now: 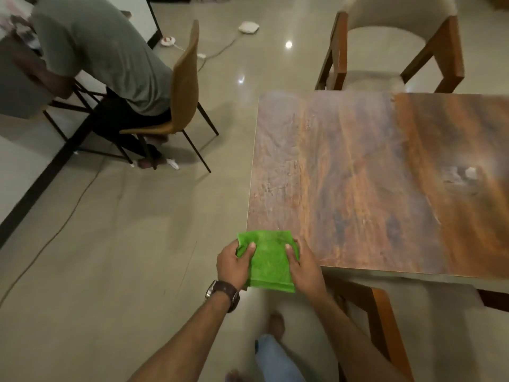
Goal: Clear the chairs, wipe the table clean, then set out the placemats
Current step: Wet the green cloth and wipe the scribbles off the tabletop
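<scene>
A folded green cloth (pixel 268 261) is held flat between both hands, just off the near left corner of the wooden table (pixel 371 183). My left hand (pixel 234 264) grips its left edge with the thumb on top. My right hand (pixel 303 264) grips its right edge the same way. One wooden armchair with a pale cushion (pixel 396 48) stands at the table's far side. Another armchair (pixel 385 321) stands at the near side, by my right forearm. No placemats are in view.
A person sits on a tan chair (pixel 181 86) at a desk to the left. Cables, a power strip (pixel 168 41) and a white device (pixel 248 26) lie on the glossy tiled floor. A small pale scrap (pixel 469 172) lies on the table's right part.
</scene>
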